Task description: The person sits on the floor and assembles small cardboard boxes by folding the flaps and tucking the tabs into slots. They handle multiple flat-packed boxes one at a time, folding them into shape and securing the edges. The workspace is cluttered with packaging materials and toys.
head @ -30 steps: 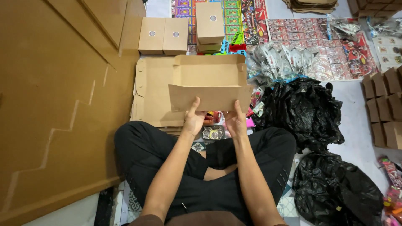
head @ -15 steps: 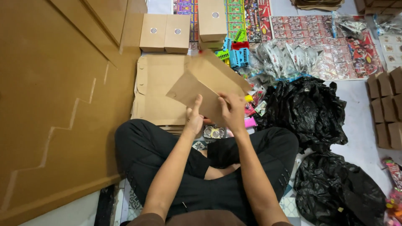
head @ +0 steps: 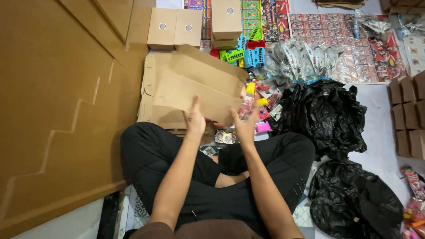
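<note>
A flat, tilted brown cardboard box blank [head: 199, 84] is gripped along its lower edge by the left hand [head: 195, 119] and the right hand [head: 246, 126], just above a stack of flat cardboard sheets [head: 152, 113] on the floor.

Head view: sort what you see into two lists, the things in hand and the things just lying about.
In hand:
left hand
right hand
flat cardboard box blank
stack of box blanks

Lying about:
closed cardboard boxes
black plastic bags
coloured toy crates
printed sheets
</note>
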